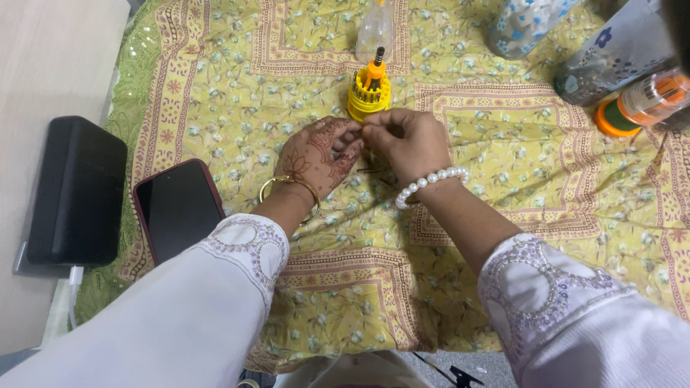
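Observation:
My left hand (316,154), patterned with henna and wearing a gold bangle, meets my right hand (410,140), which wears a pearl bracelet, over a yellow floral cloth (503,165). The fingertips of both hands pinch together on a small item that the fingers mostly hide. A thin dark piece (370,170) shows just below the hands. Right behind the fingers stands a yellow round bit holder (369,92) with an orange-handled screwdriver upright in its middle. A clear plastic cover (375,29) lies beyond it.
A phone in a red case (178,208) lies screen-up at the cloth's left edge, beside a black box (79,190). Two patterned bottles (528,25) (618,50) and an orange-lidded jar (640,104) lie at the top right.

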